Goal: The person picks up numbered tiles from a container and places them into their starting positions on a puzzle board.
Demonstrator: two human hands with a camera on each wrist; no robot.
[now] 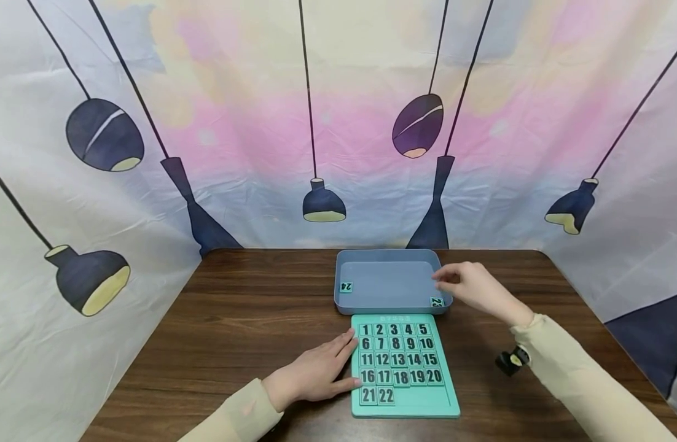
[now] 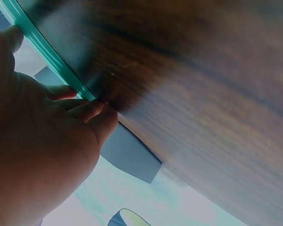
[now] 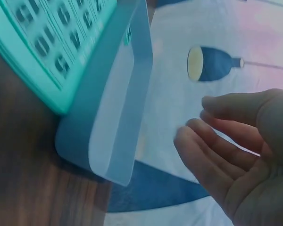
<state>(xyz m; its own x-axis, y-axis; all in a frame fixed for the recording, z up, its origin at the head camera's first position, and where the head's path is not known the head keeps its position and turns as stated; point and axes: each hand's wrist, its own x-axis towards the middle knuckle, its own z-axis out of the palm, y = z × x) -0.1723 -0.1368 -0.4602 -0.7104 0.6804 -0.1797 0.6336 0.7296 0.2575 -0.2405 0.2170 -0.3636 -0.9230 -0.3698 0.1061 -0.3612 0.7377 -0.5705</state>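
Observation:
A teal number board (image 1: pixel 421 406) lies on the table, holding rows of number tiles that run from 1 to a tile marked 22 (image 1: pixel 386 396) in the bottom row. Along its left edge rests my left hand (image 1: pixel 315 371), fingers extended, fingertips and thumb touching the rim (image 2: pixel 47 54). Behind the board stands a shallow blue-grey tray (image 1: pixel 391 307). Inside it, a tile marked 24 (image 1: pixel 346 286) lies upside down at the left, and another tile (image 1: pixel 437 302) at the front right corner. Over the tray's right side hovers my right hand (image 1: pixel 471 285), fingers loosely bent, nothing between thumb and fingertips (image 3: pixel 207 102).
Dark wooden table (image 1: pixel 250 319) surrounds the board and tray. A hanging cloth (image 1: pixel 261 202) printed with lamps rises behind the table's far edge. A small black device (image 1: pixel 512 361) is strapped at my right wrist, over the cream sleeve (image 1: pixel 571 362).

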